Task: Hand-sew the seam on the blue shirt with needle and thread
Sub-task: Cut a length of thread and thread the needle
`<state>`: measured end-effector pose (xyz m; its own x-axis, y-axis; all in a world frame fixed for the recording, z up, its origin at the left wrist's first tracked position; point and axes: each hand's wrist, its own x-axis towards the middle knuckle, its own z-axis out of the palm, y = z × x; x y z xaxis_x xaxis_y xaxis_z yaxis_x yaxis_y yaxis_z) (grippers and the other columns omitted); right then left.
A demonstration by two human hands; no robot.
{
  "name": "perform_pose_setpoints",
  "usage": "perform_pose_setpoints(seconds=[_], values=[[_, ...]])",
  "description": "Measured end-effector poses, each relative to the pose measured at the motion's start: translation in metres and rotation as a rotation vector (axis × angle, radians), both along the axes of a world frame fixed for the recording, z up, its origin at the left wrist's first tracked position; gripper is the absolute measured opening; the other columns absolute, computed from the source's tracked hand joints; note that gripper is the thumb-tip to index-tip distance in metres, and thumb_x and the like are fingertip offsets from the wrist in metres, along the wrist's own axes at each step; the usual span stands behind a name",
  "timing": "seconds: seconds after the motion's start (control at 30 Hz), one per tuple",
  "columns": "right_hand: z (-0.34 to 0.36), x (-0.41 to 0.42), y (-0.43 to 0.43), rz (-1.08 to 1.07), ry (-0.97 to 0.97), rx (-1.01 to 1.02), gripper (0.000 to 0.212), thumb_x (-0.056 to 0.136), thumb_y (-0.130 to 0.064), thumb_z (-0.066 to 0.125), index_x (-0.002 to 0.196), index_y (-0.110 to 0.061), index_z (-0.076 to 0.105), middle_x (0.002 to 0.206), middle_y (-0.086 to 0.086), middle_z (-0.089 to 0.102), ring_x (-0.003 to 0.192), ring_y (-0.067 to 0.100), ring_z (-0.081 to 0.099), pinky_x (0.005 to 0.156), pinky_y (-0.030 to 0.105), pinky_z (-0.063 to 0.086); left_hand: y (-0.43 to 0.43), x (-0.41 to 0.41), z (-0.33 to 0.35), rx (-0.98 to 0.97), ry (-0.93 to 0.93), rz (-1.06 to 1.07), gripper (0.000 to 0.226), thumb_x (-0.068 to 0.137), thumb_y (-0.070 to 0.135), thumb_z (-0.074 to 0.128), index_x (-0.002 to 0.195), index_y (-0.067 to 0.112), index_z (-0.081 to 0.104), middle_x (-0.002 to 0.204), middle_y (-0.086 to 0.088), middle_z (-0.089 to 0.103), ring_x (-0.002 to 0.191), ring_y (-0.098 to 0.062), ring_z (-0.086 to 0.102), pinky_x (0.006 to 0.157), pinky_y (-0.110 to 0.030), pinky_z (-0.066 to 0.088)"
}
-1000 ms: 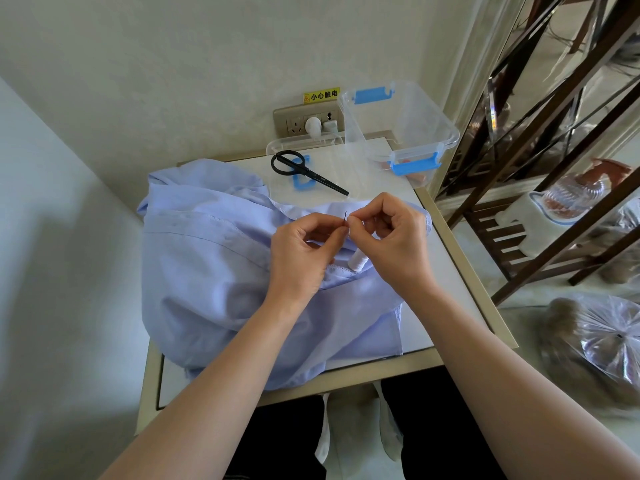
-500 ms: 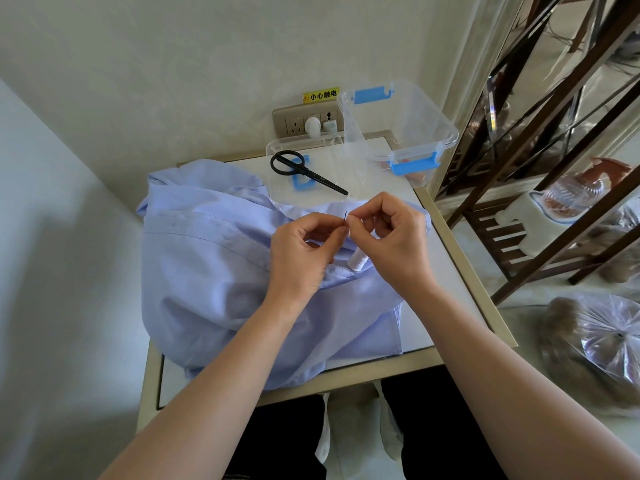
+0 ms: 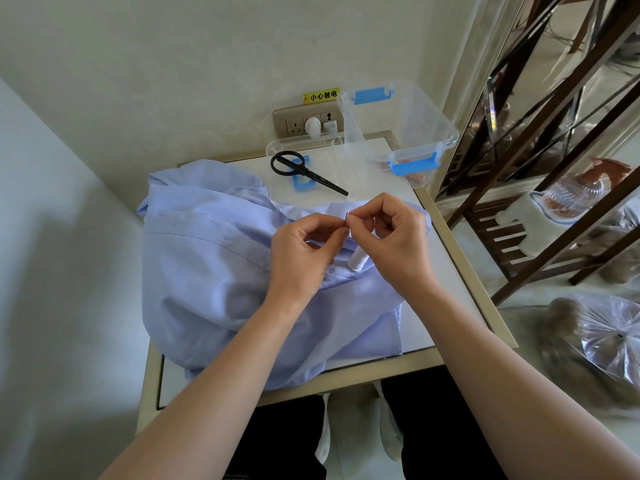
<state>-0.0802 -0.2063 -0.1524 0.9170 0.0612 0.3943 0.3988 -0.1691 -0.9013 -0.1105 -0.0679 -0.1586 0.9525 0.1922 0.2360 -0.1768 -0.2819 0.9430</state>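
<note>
Fig.: threading stage, est.; no new stitches visible. L hand (image 3: 304,251) & R hand (image 3: 394,237) both pinch needle (image 3: 347,216) above blue shirt (image 3: 207,271) on table (image 3: 446,299); thread spool (image 3: 358,261) rests on shirt.

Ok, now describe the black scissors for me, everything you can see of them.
The scissors are black all over, with two oval finger loops that look like plastic and slim blades closed to a point. They lie flat on a clear lid, crossing its blue clasp, just behind the blue shirt. The loops sit nearer the wall and the tip points right and toward the wearer. Nothing else touches them.
</note>
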Motion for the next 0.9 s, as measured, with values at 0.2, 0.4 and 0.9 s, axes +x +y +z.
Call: perform_pose_setpoints(seconds=[0.2, 0.4, 0.9], values=[[0.0, -0.0004, 0.0005, 0.004, 0.015, 0.011, 0.023, 0.082, -0.008, 0.069, 0.072, -0.027, 0.061, 0.058, -0.013, 0.05, 0.051, 0.005, 0.034, 0.052, 0.015, 0.031, 0.001, 0.0004, -0.0013, 0.003, 0.006, 0.01, 0.008, 0.087, 0.01, 0.071, 0.093, 0.007, 0.075, 0.083, 0.001, 0.075, 0.077, -0.015, 0.072, 0.072, -0.03, 0.057], [-0.0002, -0.0003, 0.0009, 0.009, 0.027, 0.011, 0.023, 0.083, -0.009, 0.069, 0.073, -0.029, 0.061, 0.059, -0.015, 0.051, 0.052, 0.007, 0.035, 0.051, 0.018, 0.032, 0.0009, 0.0003, -0.0001, 0.002, 0.002, 0.01, 0.007, 0.087, 0.01, 0.071, 0.092, 0.007, 0.075, 0.082, 0.001, 0.075, 0.076, -0.015, 0.072, 0.071, -0.029, 0.057], [0.0021, 0.0, -0.0015, 0.016, 0.088, 0.023, 0.023, 0.084, -0.007, 0.07, 0.074, -0.027, 0.064, 0.059, -0.008, 0.053, 0.054, 0.02, 0.038, 0.051, 0.032, 0.033, 0.001, 0.0003, -0.0001, 0.023, -0.01, 0.015, 0.008, 0.087, 0.011, 0.071, 0.093, 0.007, 0.076, 0.084, 0.002, 0.075, 0.078, -0.015, 0.071, 0.074, -0.03, 0.057]])
